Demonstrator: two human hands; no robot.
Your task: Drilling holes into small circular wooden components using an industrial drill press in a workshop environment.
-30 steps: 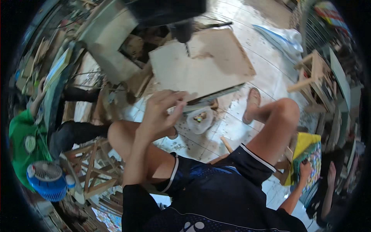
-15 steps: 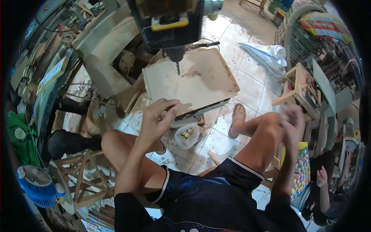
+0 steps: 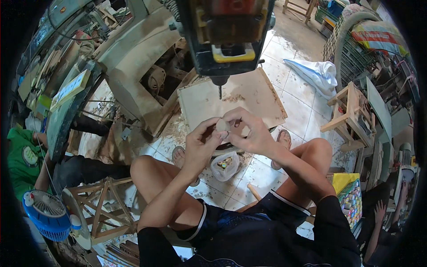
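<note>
My left hand (image 3: 202,142) and my right hand (image 3: 253,135) meet over the front edge of a pale board (image 3: 195,107), both gripping a small round wooden disc (image 3: 222,125) between their fingertips. Another small pale piece (image 3: 244,131) shows within my right fingers. Above them hangs a black drill press head with a yellow part (image 3: 233,53), its bit (image 3: 220,92) pointing down at the board just beyond my hands. Between my feet, below my hands, is a translucent plastic container or bag (image 3: 235,171) holding small pieces.
A co-worker in green (image 3: 22,160) is at left beside a blue fan (image 3: 46,220) and wooden frame (image 3: 102,209). At right stand a wooden stool (image 3: 347,115), a white sack (image 3: 320,78), crates (image 3: 338,53) and another person's hand (image 3: 379,211).
My right hand has come from beside my knee to meet my left hand, and a disc now shows between them. The view has shifted, showing more of the drill head.
</note>
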